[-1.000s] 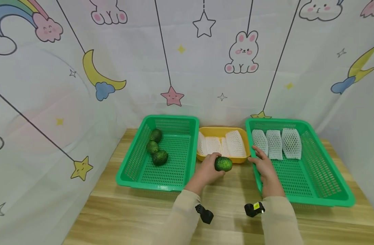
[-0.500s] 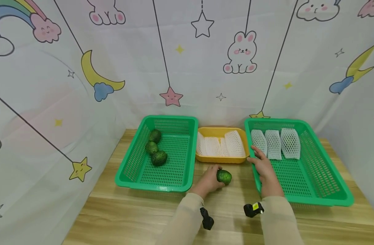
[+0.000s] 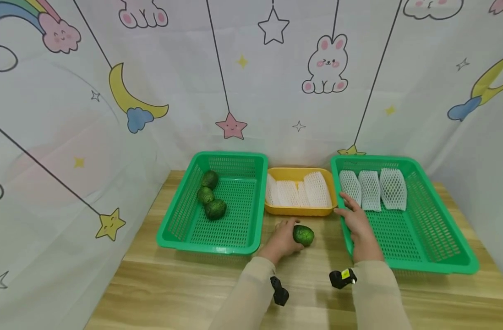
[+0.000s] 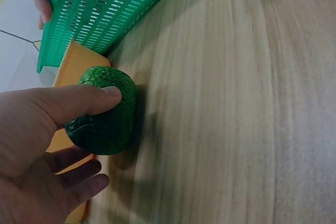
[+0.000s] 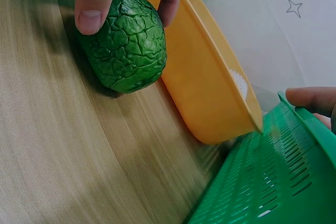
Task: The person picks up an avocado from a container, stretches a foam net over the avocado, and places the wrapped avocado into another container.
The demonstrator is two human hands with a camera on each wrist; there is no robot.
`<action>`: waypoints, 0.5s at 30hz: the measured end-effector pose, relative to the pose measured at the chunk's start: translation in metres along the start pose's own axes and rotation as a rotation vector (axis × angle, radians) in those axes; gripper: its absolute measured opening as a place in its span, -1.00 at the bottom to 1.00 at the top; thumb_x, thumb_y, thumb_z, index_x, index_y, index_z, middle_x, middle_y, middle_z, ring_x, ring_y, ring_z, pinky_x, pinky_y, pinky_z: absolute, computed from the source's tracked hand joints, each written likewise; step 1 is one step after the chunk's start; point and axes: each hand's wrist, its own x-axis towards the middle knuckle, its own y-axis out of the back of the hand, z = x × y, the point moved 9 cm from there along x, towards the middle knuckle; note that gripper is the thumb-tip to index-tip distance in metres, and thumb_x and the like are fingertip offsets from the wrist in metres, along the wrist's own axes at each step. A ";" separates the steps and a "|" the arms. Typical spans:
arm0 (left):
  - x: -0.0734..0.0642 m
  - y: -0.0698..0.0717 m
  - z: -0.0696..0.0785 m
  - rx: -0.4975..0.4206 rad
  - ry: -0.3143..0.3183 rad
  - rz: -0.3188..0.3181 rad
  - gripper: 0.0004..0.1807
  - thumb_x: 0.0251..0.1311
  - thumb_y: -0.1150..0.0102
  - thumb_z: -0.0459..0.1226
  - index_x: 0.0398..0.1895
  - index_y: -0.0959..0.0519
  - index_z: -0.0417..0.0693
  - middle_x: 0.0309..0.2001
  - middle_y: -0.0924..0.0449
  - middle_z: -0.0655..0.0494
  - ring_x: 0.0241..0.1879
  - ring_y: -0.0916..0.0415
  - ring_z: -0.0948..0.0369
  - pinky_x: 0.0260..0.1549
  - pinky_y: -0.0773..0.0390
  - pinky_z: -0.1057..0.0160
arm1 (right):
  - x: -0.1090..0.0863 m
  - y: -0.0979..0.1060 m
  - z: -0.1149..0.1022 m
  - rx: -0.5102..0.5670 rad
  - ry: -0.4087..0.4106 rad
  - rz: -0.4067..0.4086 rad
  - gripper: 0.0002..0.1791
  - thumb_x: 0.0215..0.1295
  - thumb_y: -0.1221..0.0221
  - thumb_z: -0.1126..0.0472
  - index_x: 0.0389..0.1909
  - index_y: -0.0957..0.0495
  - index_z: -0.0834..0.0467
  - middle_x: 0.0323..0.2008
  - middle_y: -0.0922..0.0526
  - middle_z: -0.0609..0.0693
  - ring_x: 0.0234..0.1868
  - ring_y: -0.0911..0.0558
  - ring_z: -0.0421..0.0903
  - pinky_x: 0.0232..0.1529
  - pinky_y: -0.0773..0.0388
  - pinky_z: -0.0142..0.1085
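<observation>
My left hand (image 3: 283, 239) grips a green, wrinkled avocado (image 3: 303, 235) in front of the yellow basket. The left wrist view shows the thumb (image 4: 86, 103) across the top of this avocado (image 4: 107, 124). It is at table level; whether it touches the wood I cannot tell. My right hand (image 3: 358, 227) rests on the near left rim of the right green basket (image 3: 424, 267), with relaxed fingers and no fruit in them. Inside that basket lie several white foam net sleeves (image 3: 369, 190); the one furthest right (image 3: 393, 189) shows something greenish within.
Three avocados (image 3: 205, 195) lie along the left side of the left green basket (image 3: 212, 249). Between the green baskets stands a yellow basket (image 3: 301, 211) holding more foam net sleeves (image 3: 317, 190). A printed curtain (image 3: 185, 91) hangs behind the wooden table (image 3: 177, 284).
The left hand has lowered the avocado from the yellow basket's front edge toward the table, nearer to me, then stayed about there. The right hand keeps its place on the basket rim.
</observation>
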 end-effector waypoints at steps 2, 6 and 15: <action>-0.001 0.005 0.004 0.027 -0.006 0.003 -0.23 -0.10 -0.45 -0.22 0.24 -0.31 0.08 0.13 -0.31 -0.05 0.13 -0.23 0.01 -0.03 -0.40 0.08 | 0.000 0.000 0.000 -0.007 -0.004 -0.002 -0.31 0.35 0.03 0.32 0.45 0.05 0.03 0.43 0.21 0.22 0.39 0.15 0.23 0.31 0.17 0.09; -0.010 0.035 0.020 0.094 -0.065 0.080 -0.24 -0.05 -0.41 -0.12 0.26 -0.29 0.09 0.13 -0.27 -0.03 0.12 -0.18 0.04 -0.06 -0.39 0.15 | 0.000 -0.002 -0.001 -0.005 -0.009 -0.012 -0.30 0.35 0.03 0.32 0.45 0.06 0.03 0.43 0.22 0.21 0.39 0.17 0.23 0.31 0.18 0.09; -0.023 0.112 -0.021 0.154 0.149 0.217 -0.14 0.14 -0.21 -0.01 0.38 -0.04 -0.16 0.14 -0.27 -0.27 0.08 -0.24 -0.14 0.01 -0.32 0.00 | -0.001 -0.002 -0.004 -0.018 0.001 -0.012 -0.31 0.36 0.04 0.31 0.45 0.06 0.02 0.43 0.22 0.20 0.39 0.16 0.23 0.31 0.17 0.09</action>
